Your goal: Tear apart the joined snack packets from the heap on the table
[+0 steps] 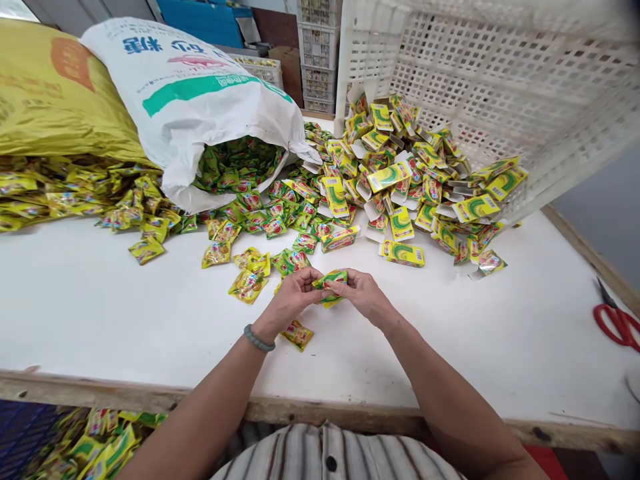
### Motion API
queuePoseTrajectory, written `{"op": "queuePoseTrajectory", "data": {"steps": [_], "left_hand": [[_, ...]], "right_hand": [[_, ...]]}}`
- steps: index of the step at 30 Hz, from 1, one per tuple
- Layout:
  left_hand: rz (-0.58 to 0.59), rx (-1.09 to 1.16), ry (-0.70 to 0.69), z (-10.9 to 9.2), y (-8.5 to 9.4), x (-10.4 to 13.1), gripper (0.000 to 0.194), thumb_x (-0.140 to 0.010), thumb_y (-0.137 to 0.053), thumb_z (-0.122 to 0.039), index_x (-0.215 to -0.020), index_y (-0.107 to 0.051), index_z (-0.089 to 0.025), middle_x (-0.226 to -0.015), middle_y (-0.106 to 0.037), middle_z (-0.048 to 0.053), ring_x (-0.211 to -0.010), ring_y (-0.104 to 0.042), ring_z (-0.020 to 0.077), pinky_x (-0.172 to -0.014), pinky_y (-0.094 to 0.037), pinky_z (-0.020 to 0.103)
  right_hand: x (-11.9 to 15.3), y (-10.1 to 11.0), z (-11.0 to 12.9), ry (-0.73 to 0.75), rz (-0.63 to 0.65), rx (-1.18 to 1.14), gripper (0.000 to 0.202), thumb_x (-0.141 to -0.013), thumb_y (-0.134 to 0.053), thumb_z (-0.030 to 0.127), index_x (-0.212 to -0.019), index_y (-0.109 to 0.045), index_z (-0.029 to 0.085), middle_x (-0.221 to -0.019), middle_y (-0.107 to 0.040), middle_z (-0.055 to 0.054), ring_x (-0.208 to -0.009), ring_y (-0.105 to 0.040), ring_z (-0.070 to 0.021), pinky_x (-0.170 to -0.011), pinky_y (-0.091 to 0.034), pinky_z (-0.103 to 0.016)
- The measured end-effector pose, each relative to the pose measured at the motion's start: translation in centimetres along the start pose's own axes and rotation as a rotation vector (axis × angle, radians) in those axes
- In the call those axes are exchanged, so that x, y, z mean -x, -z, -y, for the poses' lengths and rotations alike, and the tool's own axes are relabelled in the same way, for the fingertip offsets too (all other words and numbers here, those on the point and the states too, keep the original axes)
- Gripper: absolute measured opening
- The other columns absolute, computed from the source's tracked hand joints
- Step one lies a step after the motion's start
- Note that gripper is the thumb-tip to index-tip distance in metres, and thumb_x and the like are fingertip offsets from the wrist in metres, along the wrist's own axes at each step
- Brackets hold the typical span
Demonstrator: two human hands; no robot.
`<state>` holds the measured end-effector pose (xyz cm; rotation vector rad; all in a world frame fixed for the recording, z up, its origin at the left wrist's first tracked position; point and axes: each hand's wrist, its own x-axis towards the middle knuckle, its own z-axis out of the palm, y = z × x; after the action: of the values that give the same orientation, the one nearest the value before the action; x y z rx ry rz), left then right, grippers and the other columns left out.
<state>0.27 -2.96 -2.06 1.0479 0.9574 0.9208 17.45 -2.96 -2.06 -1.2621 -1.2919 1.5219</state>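
My left hand (299, 293) and my right hand (364, 292) meet over the white table (200, 320), both gripping small green and yellow packets (333, 283) between thumbs and fingers. Beside my left hand lie yellow packets (249, 285), and one more yellow packet (299, 335) rests below it. Green packets (291, 261) lie just behind my hands. A pile of small yellow-green boxes (400, 223), several with open flaps, spreads out at the back right.
A white sack (200, 100) spills green packets at the back left, beside a yellow sack (65, 113). A white perforated crate (475, 87) tilts behind the boxes. Red-handled scissors (617, 323) lie at the right edge. More packets (100, 447) sit below the table at lower left.
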Motion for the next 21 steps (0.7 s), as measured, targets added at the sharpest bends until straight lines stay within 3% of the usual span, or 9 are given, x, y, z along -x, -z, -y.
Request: {"op": "queuePoseTrajectory", "data": {"steps": [2, 5, 8, 12, 15, 18, 21], "left_hand": [[0.012, 0.035, 0.015, -0.1, 0.0, 0.1, 0.036, -0.063, -0.081, -0.028, -0.09, -0.06, -0.018, -0.079, -0.064, -0.002, -0.069, -0.059, 0.0117, -0.063, -0.045, 0.024], [-0.015, 0.07, 0.035, -0.2, -0.1, 0.1, 0.042, -0.068, -0.078, -0.034, -0.103, -0.06, -0.019, -0.074, -0.064, -0.002, -0.063, -0.057, 0.0114, -0.061, -0.044, 0.024], [-0.045, 0.012, 0.062, 0.1, -0.1, 0.0, 0.034, -0.07, -0.078, -0.039, -0.09, -0.065, -0.015, -0.068, -0.064, -0.001, -0.06, -0.055, 0.0103, -0.06, -0.043, 0.023], [-0.127, -0.025, 0.061, 0.5, 0.0, -0.2, 0.032, -0.065, -0.081, -0.038, -0.079, -0.067, -0.014, -0.065, -0.065, 0.0, -0.057, -0.055, 0.0104, -0.057, -0.042, 0.023], [-0.16, -0.05, 0.043, 0.4, 0.0, -0.2, 0.032, -0.062, -0.083, -0.037, -0.078, -0.068, -0.014, -0.062, -0.065, 0.0, -0.056, -0.055, 0.0108, -0.056, -0.042, 0.023], [-0.204, -0.038, 0.04, 0.1, 0.0, -0.2, 0.036, -0.063, -0.082, -0.04, -0.083, -0.066, -0.014, -0.065, -0.068, 0.002, -0.058, -0.058, 0.012, -0.058, -0.043, 0.024], [-0.258, -0.037, 0.053, -0.1, 0.2, -0.3, 0.041, -0.065, -0.079, -0.048, -0.084, -0.064, -0.015, -0.066, -0.069, 0.002, -0.056, -0.059, 0.0119, -0.057, -0.044, 0.024]], "right_hand": [[0.0, 0.0, -0.1, -0.01, 0.046, -0.025, 0.036, -0.072, -0.071, 0.05, -0.085, -0.066, 0.016, -0.075, -0.067, -0.003, -0.072, -0.061, -0.0172, -0.068, -0.051, -0.031], [0.0, 0.0, -0.1, 0.063, -0.057, 0.099, 0.03, -0.073, -0.069, 0.045, -0.081, -0.064, 0.017, -0.072, -0.064, 0.0, -0.069, -0.059, -0.0158, -0.063, -0.049, -0.028], [0.1, 0.0, -0.2, 0.11, -0.102, 0.213, 0.021, -0.076, -0.065, 0.04, -0.077, -0.062, 0.019, -0.069, -0.061, 0.002, -0.067, -0.056, -0.0139, -0.061, -0.046, -0.026], [0.3, -0.1, -0.3, 0.04, 0.039, 0.096, 0.028, -0.079, -0.063, 0.045, -0.085, -0.064, 0.018, -0.075, -0.064, 0.001, -0.068, -0.057, -0.0134, -0.063, -0.047, -0.026], [0.3, -0.6, -0.3, -0.02, 0.051, 0.125, 0.033, -0.073, -0.07, 0.045, -0.087, -0.065, 0.016, -0.076, -0.065, 0.0, -0.067, -0.058, -0.0134, -0.062, -0.046, -0.026], [-0.4, 0.0, -0.2, 0.026, -0.068, 0.193, 0.029, -0.073, -0.07, 0.044, -0.082, -0.064, 0.017, -0.073, -0.065, 0.0, -0.067, -0.059, -0.014, -0.062, -0.046, -0.026], [-1.6, 3.5, -0.3, 0.156, -0.364, 0.262, 0.027, -0.076, -0.067, 0.043, -0.085, -0.063, 0.018, -0.079, -0.067, -0.002, -0.073, -0.061, -0.0161, -0.07, -0.048, -0.03]]}}
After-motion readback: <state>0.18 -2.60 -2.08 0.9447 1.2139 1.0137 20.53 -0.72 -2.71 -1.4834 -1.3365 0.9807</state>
